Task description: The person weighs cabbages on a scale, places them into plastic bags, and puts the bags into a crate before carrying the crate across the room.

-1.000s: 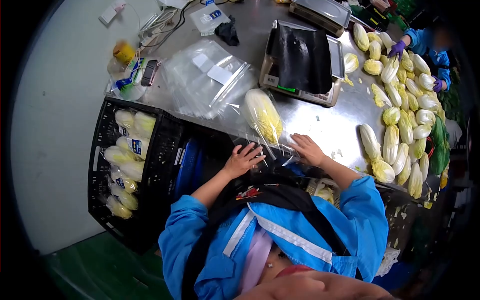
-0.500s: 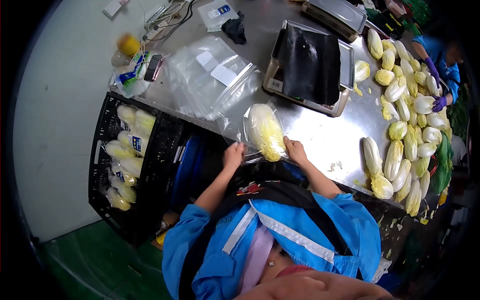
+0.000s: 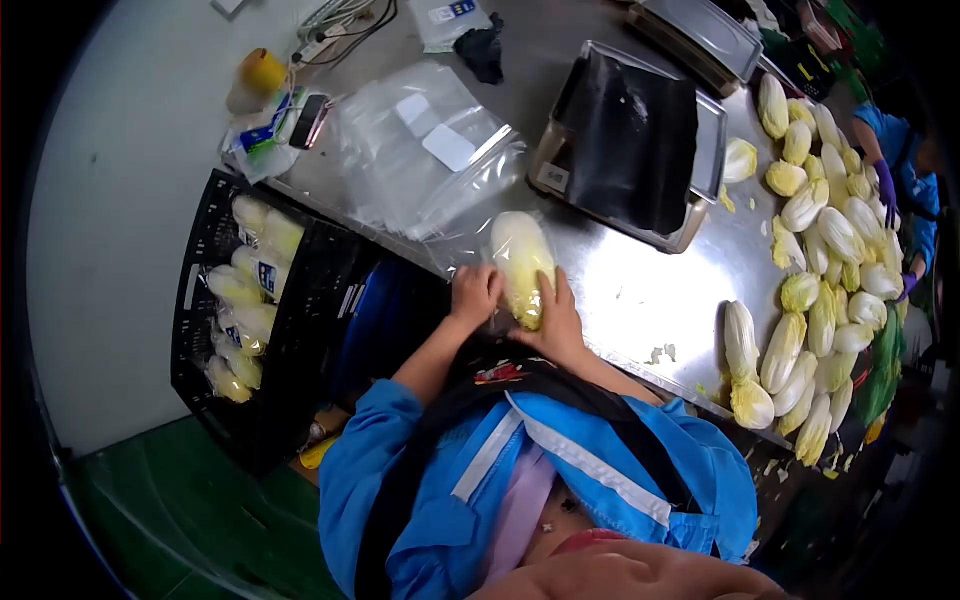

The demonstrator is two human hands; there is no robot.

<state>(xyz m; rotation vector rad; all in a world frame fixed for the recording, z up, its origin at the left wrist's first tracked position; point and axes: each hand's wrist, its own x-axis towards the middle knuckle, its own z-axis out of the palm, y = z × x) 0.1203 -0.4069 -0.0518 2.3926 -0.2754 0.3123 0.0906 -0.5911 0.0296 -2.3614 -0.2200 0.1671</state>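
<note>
A napa cabbage [image 3: 522, 258] in a clear plastic bag lies at the front edge of the steel table, its yellow leafy end toward me. On its left side, my left hand [image 3: 477, 294] is closed with bent fingers on the edge of the clear bag. My right hand [image 3: 555, 320] wraps round the cabbage's lower right side, with the fingers pressed against the bag. A stack of clear plastic bags [image 3: 400, 150] with two white cards on it lies just beyond my left hand.
Right of the stack stands a scale [image 3: 625, 150] covered with a black sheet. Loose napa cabbages [image 3: 840, 235] pile up at the right, near a co-worker's purple-gloved hand [image 3: 887, 190]. A black crate [image 3: 290, 330] at the left holds bagged cabbages. A phone [image 3: 309, 122] lies behind it.
My right hand has moved from the bag's right edge onto the cabbage's lower side. My left hand has come up closer to the cabbage. The bag sits tighter round it.
</note>
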